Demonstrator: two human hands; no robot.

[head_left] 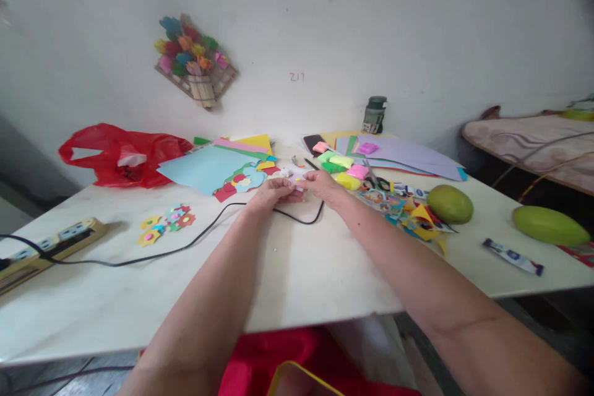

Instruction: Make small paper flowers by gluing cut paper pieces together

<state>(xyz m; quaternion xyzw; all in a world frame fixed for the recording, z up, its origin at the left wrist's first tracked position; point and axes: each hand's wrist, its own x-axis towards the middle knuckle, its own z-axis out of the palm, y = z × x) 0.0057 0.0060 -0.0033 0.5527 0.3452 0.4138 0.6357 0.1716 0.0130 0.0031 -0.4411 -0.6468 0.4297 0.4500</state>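
Over the middle of the white table, my left hand (277, 192) and my right hand (320, 185) meet at a small pale lilac paper piece (297, 177) with a yellow spot. Fingers of both hands pinch it from either side. Behind and left of them lie cut paper flowers (244, 180) in red, light blue and yellow. Bright soft packets (341, 162) in pink, green and yellow sit just beyond my right hand. A black cable (301, 221) loops on the table under my hands.
Colored sheets (195, 168) and a red bag (134, 154) lie back left, small flowers (167, 224) and a power strip (60, 247) at left. Scissors (380, 183), paper scraps (417, 216), green fruits (449, 204), a tube (513, 257) and a dark green jar (374, 115) are right.
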